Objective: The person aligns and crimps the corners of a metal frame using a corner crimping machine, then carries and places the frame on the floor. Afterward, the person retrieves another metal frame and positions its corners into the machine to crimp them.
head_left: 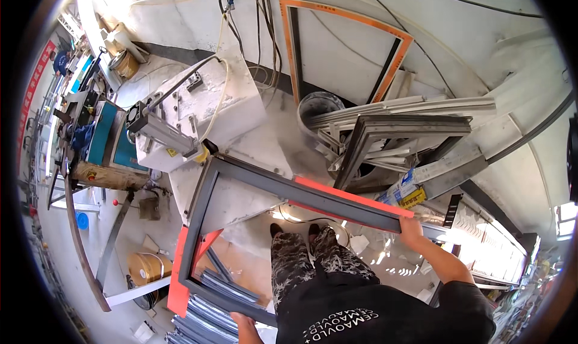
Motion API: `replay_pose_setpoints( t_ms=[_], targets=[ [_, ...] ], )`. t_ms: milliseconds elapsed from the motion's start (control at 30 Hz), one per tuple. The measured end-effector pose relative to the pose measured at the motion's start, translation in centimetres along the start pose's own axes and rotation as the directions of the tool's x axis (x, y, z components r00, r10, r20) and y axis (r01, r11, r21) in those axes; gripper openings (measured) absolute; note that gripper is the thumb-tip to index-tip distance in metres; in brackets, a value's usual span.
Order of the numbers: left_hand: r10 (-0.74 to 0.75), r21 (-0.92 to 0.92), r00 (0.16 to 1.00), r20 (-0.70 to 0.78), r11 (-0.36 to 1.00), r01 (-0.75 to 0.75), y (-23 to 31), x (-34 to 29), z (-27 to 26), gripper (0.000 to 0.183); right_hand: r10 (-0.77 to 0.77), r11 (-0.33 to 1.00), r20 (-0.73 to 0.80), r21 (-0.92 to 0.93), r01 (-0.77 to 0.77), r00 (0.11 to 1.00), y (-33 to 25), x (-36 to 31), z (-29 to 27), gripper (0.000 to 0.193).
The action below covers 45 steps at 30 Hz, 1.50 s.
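Note:
A grey window frame with orange-red film on parts of its edges lies across the space in front of me. My right hand is closed around the right end of its far bar. Near the lower edge, my left hand grips the near bar, its fingers partly hidden. One corner of the frame sits against the head of a white machine, beside a metal air cylinder. The frame's side nearest my body is not visible.
Grey profiles are stacked at lower left, near a yellow-brown drum. Offcuts and frame pieces fill a grey bucket beyond the frame. An orange-edged frame leans on the wall. Cables hang behind the machine. Another person is far left.

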<state>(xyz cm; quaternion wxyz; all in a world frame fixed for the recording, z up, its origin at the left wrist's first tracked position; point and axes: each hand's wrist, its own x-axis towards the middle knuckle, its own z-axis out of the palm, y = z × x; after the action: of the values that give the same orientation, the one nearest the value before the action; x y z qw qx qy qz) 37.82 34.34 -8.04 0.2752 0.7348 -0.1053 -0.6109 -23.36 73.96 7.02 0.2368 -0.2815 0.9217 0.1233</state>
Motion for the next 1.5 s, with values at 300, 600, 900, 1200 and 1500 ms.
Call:
replay_pose_setpoints(
  t_ms=[300,600,900,1200,1500],
  targets=[
    [-0.077,-0.013,0.996,-0.036,0.997,0.077,2.8,1.7,1.6,0.049,-0.102,0.986,-0.126,-0.142,0.084,0.987,-2.7,2.5,0.5,0.046],
    [-0.13,0.056,0.985,-0.112,0.989,0.137,3.1,0.2,2.7,0.049,-0.355,0.898,-0.244,0.18,0.402,0.903,-27.1,13.8,-11.5,0.06],
    [-0.172,0.149,0.963,-0.207,0.967,0.205,4.3,-0.1,3.9,0.049,-0.329,0.922,-0.099,0.183,0.342,0.939,-36.3,18.8,-13.4,0.084],
    [-0.184,0.288,0.964,-0.19,0.928,0.234,6.7,2.0,10.2,0.049,-0.318,0.89,-0.278,0.242,0.387,0.906,-36.4,19.1,-12.9,0.078],
    [-0.162,0.386,0.975,-0.148,0.899,0.208,8.3,3.6,14.2,0.049,-0.31,0.893,-0.233,0.261,0.367,0.922,-36.2,19.4,-13.0,0.076]
  ],
)
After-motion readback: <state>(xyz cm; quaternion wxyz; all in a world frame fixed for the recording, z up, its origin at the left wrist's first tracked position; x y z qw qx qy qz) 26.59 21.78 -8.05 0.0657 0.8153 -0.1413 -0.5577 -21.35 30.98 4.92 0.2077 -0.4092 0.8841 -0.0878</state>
